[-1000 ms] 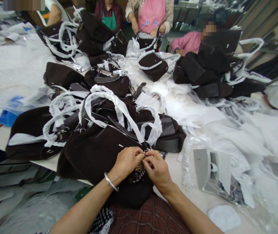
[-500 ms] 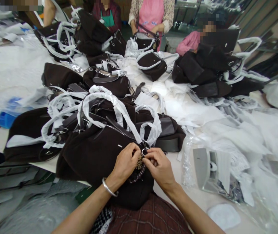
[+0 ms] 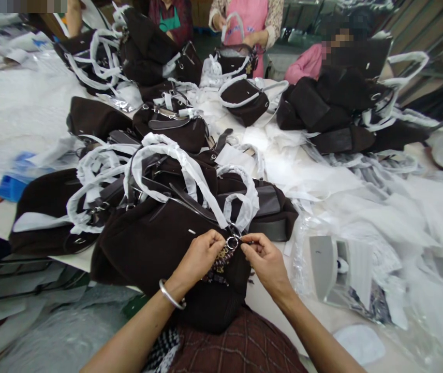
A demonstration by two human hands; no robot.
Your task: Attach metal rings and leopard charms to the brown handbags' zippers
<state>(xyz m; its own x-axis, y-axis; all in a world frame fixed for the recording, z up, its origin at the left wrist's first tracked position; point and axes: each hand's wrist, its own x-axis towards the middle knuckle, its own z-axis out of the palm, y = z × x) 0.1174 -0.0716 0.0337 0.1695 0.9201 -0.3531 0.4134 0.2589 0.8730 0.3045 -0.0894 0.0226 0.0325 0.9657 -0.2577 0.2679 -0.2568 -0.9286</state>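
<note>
A dark brown handbag (image 3: 144, 248) lies right in front of me, its handle (image 3: 178, 147) wrapped in white paper. At its right end a metal ring (image 3: 232, 242) shows between my hands, with a beaded, gold-coloured charm (image 3: 220, 261) hanging beneath it. My left hand (image 3: 200, 255) is closed in a pinch at the ring's left side, by the charm. On the other side, the thumb and forefinger of my right hand (image 3: 266, 261) are pinched close to the ring. Whatever lies between those right fingertips is too small to make out.
More brown handbags (image 3: 175, 127) with wrapped handles crowd the table beyond. Clear plastic packets (image 3: 345, 274) and white wrapping sheets (image 3: 411, 223) spread over the right side. A co-worker in a pink apron (image 3: 247, 23) handles a bag across the table; other people are nearby.
My right hand has moved slightly right, away from my left, and the ring shows more fully between them. The co-worker in the pink apron has raised a bag handle.
</note>
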